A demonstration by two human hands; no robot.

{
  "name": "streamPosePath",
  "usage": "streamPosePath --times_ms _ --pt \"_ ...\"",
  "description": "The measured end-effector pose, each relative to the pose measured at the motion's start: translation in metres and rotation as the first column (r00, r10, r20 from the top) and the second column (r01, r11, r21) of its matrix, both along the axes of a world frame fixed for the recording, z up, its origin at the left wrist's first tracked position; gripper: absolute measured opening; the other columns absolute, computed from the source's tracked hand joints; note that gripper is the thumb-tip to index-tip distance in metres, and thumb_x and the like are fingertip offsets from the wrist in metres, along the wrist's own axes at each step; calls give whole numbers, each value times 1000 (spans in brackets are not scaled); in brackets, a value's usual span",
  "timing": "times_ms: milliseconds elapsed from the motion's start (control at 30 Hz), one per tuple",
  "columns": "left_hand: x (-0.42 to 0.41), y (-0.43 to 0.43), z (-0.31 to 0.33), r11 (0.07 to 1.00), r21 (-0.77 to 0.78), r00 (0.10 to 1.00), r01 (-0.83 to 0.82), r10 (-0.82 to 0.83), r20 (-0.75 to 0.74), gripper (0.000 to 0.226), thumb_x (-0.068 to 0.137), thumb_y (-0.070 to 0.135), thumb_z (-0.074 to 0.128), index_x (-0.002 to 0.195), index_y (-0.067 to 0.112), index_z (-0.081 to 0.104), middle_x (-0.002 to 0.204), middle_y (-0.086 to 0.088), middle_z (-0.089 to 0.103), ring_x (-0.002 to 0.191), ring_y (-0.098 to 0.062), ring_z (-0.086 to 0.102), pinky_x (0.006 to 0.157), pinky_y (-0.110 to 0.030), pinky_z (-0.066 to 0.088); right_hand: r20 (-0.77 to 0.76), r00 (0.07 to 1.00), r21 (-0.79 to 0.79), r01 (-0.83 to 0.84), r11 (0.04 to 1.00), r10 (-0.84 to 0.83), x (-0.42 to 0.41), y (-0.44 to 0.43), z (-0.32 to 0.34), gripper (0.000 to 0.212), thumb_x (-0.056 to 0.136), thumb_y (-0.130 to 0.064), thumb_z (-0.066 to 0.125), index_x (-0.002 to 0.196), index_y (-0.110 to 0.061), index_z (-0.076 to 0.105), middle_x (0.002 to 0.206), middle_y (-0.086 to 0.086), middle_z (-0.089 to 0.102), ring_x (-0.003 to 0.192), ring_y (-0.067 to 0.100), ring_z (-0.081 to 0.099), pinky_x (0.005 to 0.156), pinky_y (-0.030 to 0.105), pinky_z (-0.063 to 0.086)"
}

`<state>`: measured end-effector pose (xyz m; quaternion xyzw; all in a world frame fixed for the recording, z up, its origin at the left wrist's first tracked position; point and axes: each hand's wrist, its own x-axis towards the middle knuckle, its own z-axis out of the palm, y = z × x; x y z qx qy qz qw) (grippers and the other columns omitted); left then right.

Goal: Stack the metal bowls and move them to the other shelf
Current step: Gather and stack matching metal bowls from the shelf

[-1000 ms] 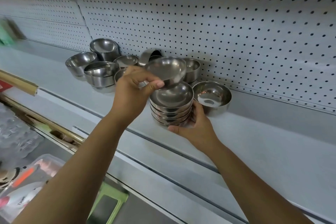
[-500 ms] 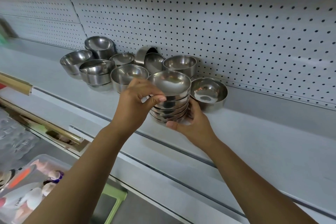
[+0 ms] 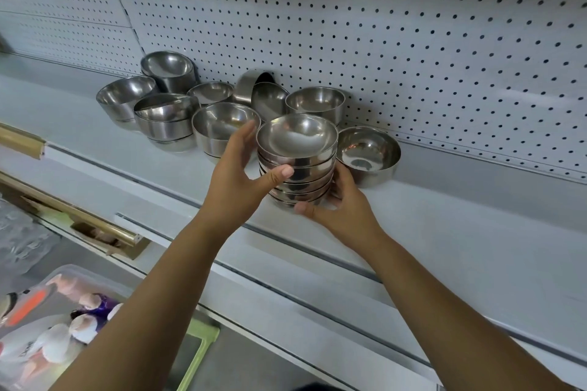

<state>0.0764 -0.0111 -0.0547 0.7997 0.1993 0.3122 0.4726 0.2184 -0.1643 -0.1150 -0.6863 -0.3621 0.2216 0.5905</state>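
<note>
Stack of metal bowls (image 3: 297,162) sits at the white shelf (image 3: 444,232), among loose bowls (image 3: 222,127); contact with it is unclear. Left hand (image 3: 236,178) curls round its upper side; right hand (image 3: 343,209) cups its base. Steel is likely rigid, slippery and fairly heavy nested, so support from beneath is advisable.

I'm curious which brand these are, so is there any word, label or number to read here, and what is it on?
Stack and loose bowls: no text to be seen.
Pegboard and shelf: no text, no price tag.
White pack in the clear bin, lower left: a short dark word, too blurred to read.
</note>
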Motion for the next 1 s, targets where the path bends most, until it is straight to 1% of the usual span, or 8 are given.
streamPosePath --times_ms 167,267,400,533,667,833,900,1000 --pt "1 -2 -7 999 -37 997 20 -17 77 81 75 39 85 144 25 45 143 9 57 135 -8 52 116 -41 42 5 1000 -12 13 1000 -13 -2 0 1 109 66 -44 93 157 -33 34 148 -15 55 134 -1 52 109 17 44" --pt "1 1 -9 997 -61 994 50 -44 101 88 75 39 88 148 20 44 145 8 56 136 -12 52 116 -45 42 6 1000 -19 14 1000 -14 -2 0 2 109 66 -42 94 157 -32 34 148 -14 55 134 1 53 108 14 45" --pt "0 6 -1 993 -97 995 60 -51 86 92 75 39 87 152 21 40 144 9 56 132 -8 55 113 -36 45 1 1000 -34 15 999 -15 -3 3 3 111 65 -50 93 157 -36 32 148 -15 55 135 1 53 113 25 45" --pt "1 13 5 994 -68 995 83 -78 67 83 71 41 86 144 27 50 136 11 62 125 -4 60 106 -27 50 -33 999 -35 19 999 -20 -2 4 7 102 70 -46 89 156 -34 35 145 -13 58 132 2 56 114 32 46" --pt "2 21 5 986 -110 991 127 -120 65 90 69 39 87 147 28 45 136 18 59 123 4 58 101 -17 49 11 1000 -90 -4 996 5 -2 3 12 111 63 -37 96 155 -32 35 144 -14 58 131 0 57 113 26 46" --pt "3 32 3 963 -169 978 209 -204 45 87 71 37 91 145 19 50 136 2 65 129 -12 60 110 -42 48 31 998 -90 66 994 -63 -6 4 13 104 58 -31 100 147 -27 47 136 -10 65 125 5 63 109 32 51" --pt "3 33 3 960 -169 975 224 -218 52 86 71 34 92 145 20 51 135 2 65 129 -12 60 110 -43 49 36 995 -94 98 991 -95 -9 5 14 96 57 -29 102 139 -32 53 131 -11 68 120 4 65 106 31 53" --pt "3 32 7 949 -180 966 259 -251 69 83 70 29 88 144 19 52 132 5 67 127 -8 60 107 -35 51 31 988 -109 151 983 -148 -17 -1 17 84 57 -27 102 126 -44 57 122 -18 71 113 -4 66 98 18 53"
